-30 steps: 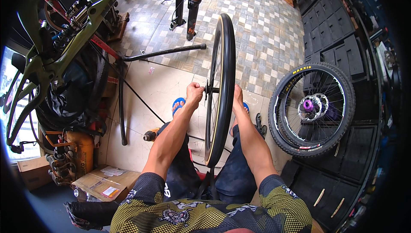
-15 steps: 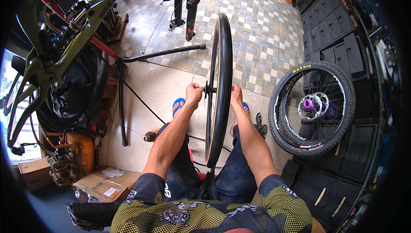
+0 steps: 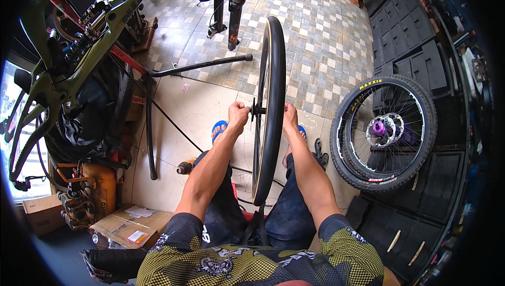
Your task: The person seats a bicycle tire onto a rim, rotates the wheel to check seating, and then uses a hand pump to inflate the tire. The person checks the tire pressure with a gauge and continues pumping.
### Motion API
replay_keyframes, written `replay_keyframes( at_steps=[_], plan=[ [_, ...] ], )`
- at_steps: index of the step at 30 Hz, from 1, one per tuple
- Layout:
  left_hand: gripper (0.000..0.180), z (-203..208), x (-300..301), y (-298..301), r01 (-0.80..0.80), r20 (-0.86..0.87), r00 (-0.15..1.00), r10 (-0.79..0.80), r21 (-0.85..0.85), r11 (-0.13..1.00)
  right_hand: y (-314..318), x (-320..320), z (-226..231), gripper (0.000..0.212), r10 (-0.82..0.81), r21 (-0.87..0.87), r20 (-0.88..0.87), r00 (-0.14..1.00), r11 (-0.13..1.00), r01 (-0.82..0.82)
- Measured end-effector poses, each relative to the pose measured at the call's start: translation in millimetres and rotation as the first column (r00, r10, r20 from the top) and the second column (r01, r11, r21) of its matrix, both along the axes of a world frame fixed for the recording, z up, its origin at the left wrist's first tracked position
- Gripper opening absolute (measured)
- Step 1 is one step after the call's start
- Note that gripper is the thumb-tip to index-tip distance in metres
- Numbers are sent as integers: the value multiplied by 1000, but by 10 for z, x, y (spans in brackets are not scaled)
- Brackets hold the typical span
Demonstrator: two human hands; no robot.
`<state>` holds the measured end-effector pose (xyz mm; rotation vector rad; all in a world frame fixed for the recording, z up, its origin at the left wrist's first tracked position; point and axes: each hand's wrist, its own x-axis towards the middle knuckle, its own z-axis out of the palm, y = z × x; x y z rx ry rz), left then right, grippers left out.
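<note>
A bicycle wheel (image 3: 278, 86) with a smooth black tyre and a tan edge stands upright in front of me, seen almost edge-on. On its left side the dark hub (image 3: 255, 110) sticks out. My left hand (image 3: 239, 115) is closed in a pinch on the hub's left axle end. On the wheel's other side my right hand (image 3: 290, 117) is also closed, at the right axle end; the tyre hides the exact spot its fingers grip. The wheel's lower part sits between my knees, above a dark strap or bar (image 3: 259, 225).
Two knobbly-tyred wheels (image 3: 336, 144) lean at the right against black drawers (image 3: 407, 20). An olive bicycle frame (image 3: 79, 70) fills the left, near a stand leg (image 3: 210, 64). A fork (image 3: 235, 23) hangs ahead. Cardboard boxes (image 3: 123, 225) and a yellow tank (image 3: 100, 183) sit lower left.
</note>
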<state>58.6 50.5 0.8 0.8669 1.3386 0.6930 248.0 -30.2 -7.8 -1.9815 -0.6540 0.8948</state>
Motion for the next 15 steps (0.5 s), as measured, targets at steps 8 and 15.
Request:
replay_keyframes(
  at_steps=[8, 15],
  plan=[
    [26, 32, 2, -11, -14, 9, 1000, 14, -9, 1000, -8, -6, 6, 25, -1, 6, 10, 1000, 1000, 1],
    [25, 19, -15, 1, 43, -47, 998, -42, 4, 999, -7, 9, -43, 24, -17, 22, -51, 999, 1000, 18]
  ],
)
